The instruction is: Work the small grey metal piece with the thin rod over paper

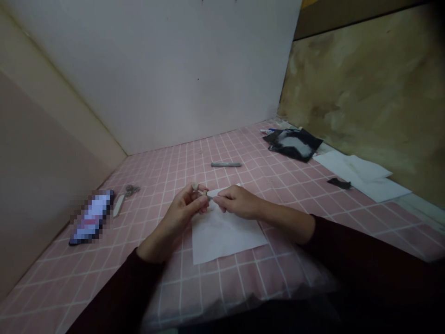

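Your left hand (pixel 182 209) is pinching a small pale piece (pixel 195 186) at the fingertips, and your right hand (pixel 237 202) is pinching a thin grey-tipped piece (pixel 209 197) right beside it. Keep both pinches light and steady, just above the white paper sheet (pixel 222 241). Beyond your hands, a grey stick (pixel 225 164) lies on the pink grid mat (pixel 208 297).
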Demonstrator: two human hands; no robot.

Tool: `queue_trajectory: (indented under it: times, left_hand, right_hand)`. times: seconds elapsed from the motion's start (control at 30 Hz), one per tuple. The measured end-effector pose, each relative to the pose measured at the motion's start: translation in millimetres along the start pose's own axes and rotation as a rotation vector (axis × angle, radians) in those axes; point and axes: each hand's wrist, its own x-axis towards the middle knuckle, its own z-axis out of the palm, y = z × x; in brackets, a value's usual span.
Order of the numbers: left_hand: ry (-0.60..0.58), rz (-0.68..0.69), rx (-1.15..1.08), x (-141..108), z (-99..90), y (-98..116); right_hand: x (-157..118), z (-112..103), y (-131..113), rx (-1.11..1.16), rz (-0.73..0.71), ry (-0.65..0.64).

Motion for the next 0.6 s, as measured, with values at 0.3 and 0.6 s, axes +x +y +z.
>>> queue_trajectory:
  times: [0.3, 0.6]
  left_hand:
    - [-0.071, -0.015, -0.03, 1.9, -4.1, 2.8]
    - [-0.081, -0.156, -0.085, -0.5, 0.3, 7.9]
  right_hand:
    - [-8.6, 0.9, -10.1, 0.567, 0.214, -0.254]
    - [-12.9, 1.4, -8.7, -0.449, -0.236, 0.223]
